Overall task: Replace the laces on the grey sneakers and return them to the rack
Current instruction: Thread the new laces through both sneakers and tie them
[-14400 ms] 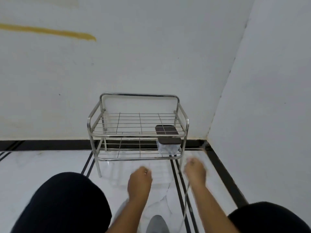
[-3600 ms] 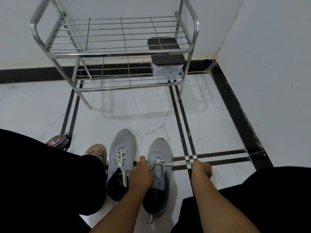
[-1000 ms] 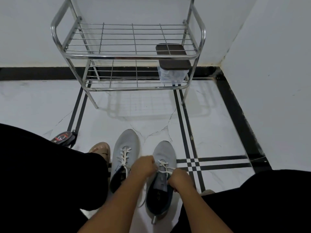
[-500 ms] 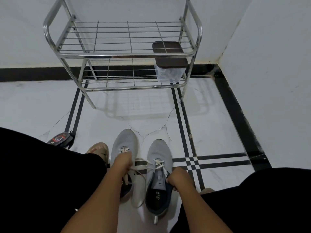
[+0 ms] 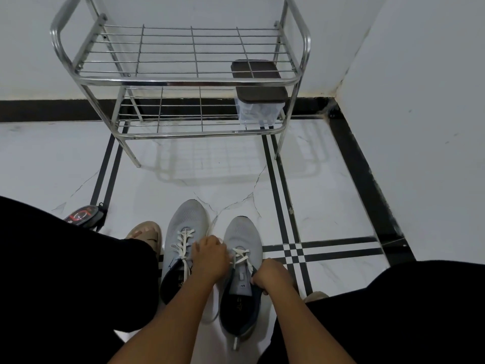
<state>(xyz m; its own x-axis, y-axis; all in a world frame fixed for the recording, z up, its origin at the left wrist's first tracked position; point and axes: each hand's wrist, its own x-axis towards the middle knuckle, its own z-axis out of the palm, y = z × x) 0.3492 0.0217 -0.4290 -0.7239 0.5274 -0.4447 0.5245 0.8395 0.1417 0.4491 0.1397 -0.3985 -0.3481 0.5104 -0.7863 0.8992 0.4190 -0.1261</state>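
Observation:
Two grey sneakers stand side by side on the floor, toes toward the rack. The left sneaker is laced with a white lace. The right sneaker has white lacing only near its toe end. My left hand is between the two shoes, fingers curled on the right sneaker's lace. My right hand grips the right side of that sneaker's collar. A loose lace end trails between the shoes. The steel rack stands against the wall ahead.
A clear box with a dark lid sits on the rack's lower shelf at the right. A small red and black case lies on the floor at the left. My sandalled foot is beside the left sneaker. A wall closes the right side.
My left hand has moved right from over the left sneaker to the right sneaker's lace. My right hand has stayed on the right sneaker's collar.

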